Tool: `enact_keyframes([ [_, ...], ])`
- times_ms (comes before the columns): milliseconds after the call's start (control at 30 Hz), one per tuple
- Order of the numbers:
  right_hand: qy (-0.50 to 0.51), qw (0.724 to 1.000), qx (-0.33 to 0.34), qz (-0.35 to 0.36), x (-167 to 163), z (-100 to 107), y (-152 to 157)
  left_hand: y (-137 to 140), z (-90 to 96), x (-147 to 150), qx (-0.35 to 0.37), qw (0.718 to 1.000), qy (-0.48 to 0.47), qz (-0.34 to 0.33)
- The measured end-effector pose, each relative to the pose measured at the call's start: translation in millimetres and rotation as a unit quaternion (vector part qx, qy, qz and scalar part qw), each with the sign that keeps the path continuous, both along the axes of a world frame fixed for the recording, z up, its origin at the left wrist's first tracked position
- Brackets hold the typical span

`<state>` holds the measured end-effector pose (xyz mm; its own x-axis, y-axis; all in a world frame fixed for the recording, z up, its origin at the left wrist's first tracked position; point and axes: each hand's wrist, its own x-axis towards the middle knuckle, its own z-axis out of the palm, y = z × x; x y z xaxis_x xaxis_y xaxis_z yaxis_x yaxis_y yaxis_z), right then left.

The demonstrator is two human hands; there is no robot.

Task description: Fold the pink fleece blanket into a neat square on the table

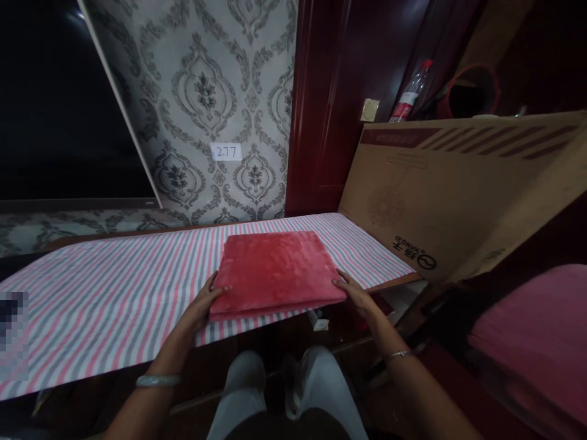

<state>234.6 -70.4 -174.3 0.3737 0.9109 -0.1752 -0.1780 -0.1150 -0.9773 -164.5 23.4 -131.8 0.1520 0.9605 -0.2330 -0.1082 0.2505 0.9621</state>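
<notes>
A folded red plush blanket lies flat on a striped cloth of white, pink and grey, its layers showing along the near edge. My left hand grips the blanket's left side near the front corner, thumb on top. On the opposite side, my right hand holds the right edge near its front corner, thumb also resting on the upper face. The other fingers of both hands are partly hidden at the blanket's sides.
A large cardboard box stands right of the cloth, with a plastic bottle behind its top edge. A dark television screen is at the left. Pink fabric sits at the lower right. A paper marked 277 is on the wall.
</notes>
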Motion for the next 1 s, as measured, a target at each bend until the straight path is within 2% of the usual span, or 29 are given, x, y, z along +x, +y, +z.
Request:
enact_keyframes([
  [233,0.008,1.000,0.030,0.000,1,-9,0,-2,-3.3,-1,0.021,1.000,-0.012,-0.011],
  [533,-0.006,1.000,0.028,-0.008,2,-18,4,-5,-0.9,0,0.018,0.999,-0.026,-0.012],
  [733,0.030,0.998,0.041,-0.035,1,-26,7,-2,-3.0,-1,0.017,1.000,-0.014,0.014],
  [1000,0.010,0.999,0.039,-0.013,6,-30,9,4,-11.2,-1,0.010,1.000,-0.020,0.020],
])
